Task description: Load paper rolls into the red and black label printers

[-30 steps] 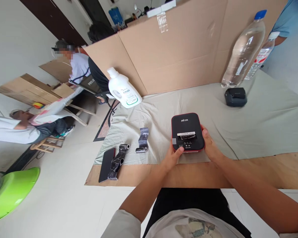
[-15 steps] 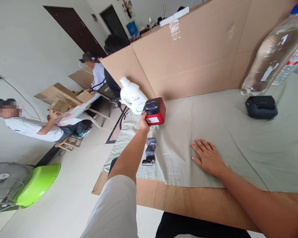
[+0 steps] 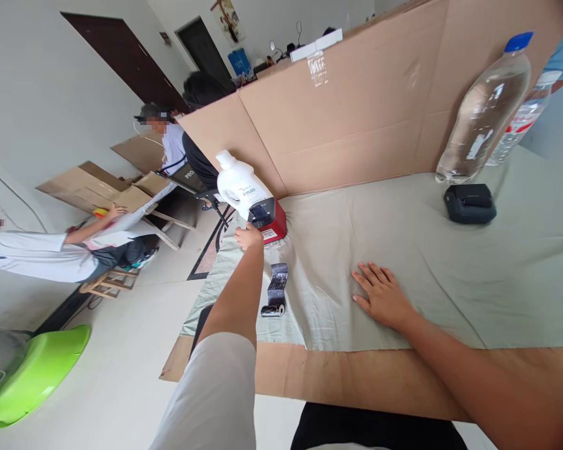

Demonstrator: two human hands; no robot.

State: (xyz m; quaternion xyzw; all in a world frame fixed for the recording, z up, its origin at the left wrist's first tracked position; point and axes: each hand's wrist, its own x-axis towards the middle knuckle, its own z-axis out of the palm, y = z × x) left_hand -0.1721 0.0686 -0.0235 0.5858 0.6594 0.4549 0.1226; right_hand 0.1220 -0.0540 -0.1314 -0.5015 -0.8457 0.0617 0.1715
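2 hands: left hand, fingers curled, now beside the red printer it carried over; right hand still spread flat on cloth.

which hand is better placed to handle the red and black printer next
Probably left. The left hand is stretched out right at the red and black printer beside the white jug, while the right hand lies flat on the cloth, well away from it.

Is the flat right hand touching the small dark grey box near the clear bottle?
Apart: the head view shows the right hand flat on cloth, bare cloth separating it from the dark grey box.
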